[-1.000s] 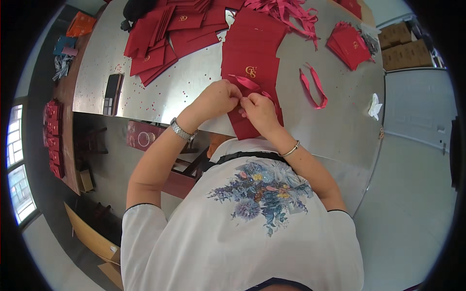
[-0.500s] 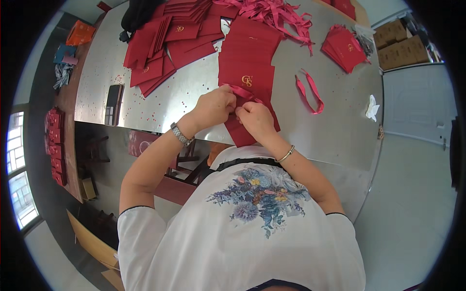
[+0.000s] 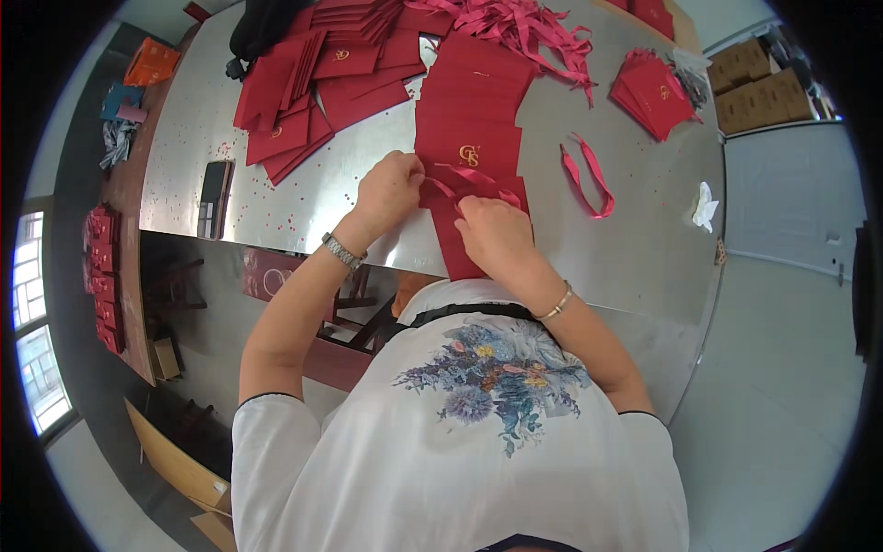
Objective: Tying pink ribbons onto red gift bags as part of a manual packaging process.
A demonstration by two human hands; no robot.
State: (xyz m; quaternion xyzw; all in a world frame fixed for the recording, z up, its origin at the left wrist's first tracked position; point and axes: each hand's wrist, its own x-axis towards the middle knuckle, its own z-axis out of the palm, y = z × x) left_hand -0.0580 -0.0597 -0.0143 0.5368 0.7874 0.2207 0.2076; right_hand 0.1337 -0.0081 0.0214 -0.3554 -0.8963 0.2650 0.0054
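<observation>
A flat red paper bag (image 3: 467, 147) with a gold emblem lies on the metal table (image 3: 644, 239) in front of me. My left hand (image 3: 388, 189) pinches a pink ribbon (image 3: 464, 179) at the bag's near left edge. My right hand (image 3: 494, 235) presses on the bag's near end and holds the same ribbon's other part. Both hands are closed on the ribbon, which runs between them across the bag.
A pile of flat red bags (image 3: 317, 87) lies far left, a smaller stack (image 3: 651, 90) far right. Loose pink ribbons (image 3: 529, 23) are heaped at the back; one ribbon loop (image 3: 589, 175) lies to the right. A dark phone (image 3: 214, 198) and white scrap (image 3: 704, 207) rest on the table.
My hands have moved slightly apart and toward me along the bag, drawing the ribbon out between them. The bag itself has stayed put.
</observation>
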